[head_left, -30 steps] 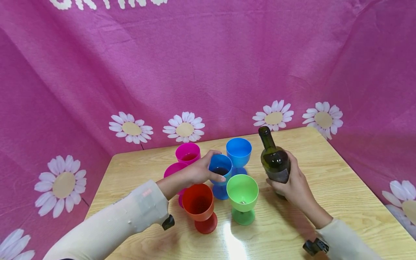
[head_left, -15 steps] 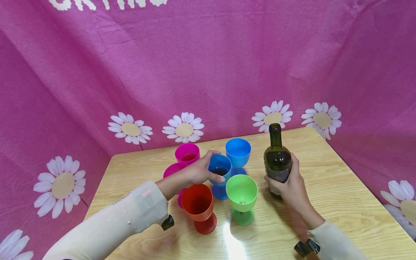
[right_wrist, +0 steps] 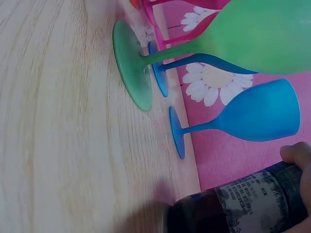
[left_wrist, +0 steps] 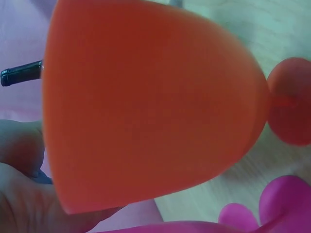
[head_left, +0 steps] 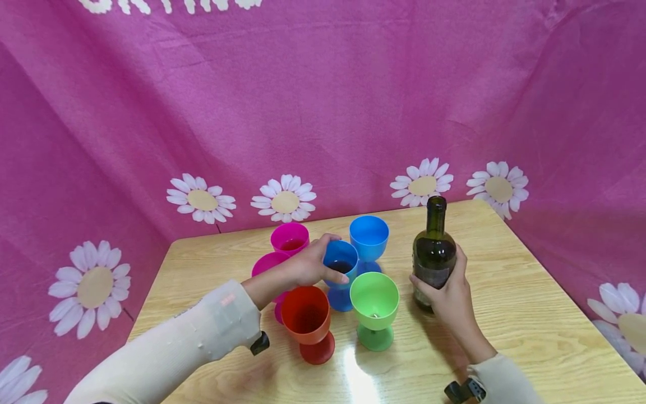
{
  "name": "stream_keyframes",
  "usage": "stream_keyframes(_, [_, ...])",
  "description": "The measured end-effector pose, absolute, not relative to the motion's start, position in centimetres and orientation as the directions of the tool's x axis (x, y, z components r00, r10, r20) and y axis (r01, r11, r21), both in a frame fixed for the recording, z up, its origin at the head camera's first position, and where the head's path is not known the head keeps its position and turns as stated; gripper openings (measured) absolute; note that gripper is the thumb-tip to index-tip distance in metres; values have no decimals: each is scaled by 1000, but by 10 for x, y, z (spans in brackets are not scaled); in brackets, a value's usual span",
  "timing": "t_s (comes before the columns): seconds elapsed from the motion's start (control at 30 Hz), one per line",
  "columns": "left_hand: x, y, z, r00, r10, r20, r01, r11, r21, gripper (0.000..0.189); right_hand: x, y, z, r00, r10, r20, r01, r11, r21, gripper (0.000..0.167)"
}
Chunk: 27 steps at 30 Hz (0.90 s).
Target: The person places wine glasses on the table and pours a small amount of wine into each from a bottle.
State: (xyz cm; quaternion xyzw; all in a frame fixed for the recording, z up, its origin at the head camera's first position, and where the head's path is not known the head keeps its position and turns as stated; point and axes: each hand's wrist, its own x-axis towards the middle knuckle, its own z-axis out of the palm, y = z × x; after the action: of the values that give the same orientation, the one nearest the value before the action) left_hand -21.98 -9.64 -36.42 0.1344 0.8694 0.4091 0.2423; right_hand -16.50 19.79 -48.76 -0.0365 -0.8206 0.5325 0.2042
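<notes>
Right hand [head_left: 451,293] is wrapped round the bottle [head_left: 434,259]. Bottle is upright or nearly so, mouth up, right of the cups and apart from them. Base is on or just above the table [head_left: 499,275]; can't tell which. Left hand [head_left: 314,266] holds the front blue cup [head_left: 340,267] by the bowl, thumb on the near side. That cup stands upright, dark liquid inside.

My read on the step: pouring work, nothing flowing, left hand steadying the cup. Red liquid also shows in the far pink cup [head_left: 290,238]. None seen in the back blue cup [head_left: 369,238]; green cup [head_left: 374,300] has only a small glint. Red cup [head_left: 305,317] too dark to call, near pink cup [head_left: 267,264] partly behind the left forearm [head_left: 267,286].

Next move: parking the bottle calls for seating the base flat before release. Releasing the cup calls for a clean lift, since its neighbours sit close.
</notes>
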Motion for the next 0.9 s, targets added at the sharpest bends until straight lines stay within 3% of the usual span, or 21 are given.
stream_keyframes(0.4, [-226, -90, -353, -842, 450, -299, 162, 739, 654, 96, -161, 195, -486, -911, 280, 304, -163, 432, -887, 111])
stream_keyframes(0.73, [-252, -69, -350, -849, 498, -177, 298, 727, 618, 107, -162, 195, -485, -916, 261, 303, -158, 460, -874, 110])
stream_keyframes(0.9, [-262, -58, -349, -833, 522, -181, 331, 734, 593, 109, -162, 195, -485, -916, 263, 302, -155, 464, -872, 110])
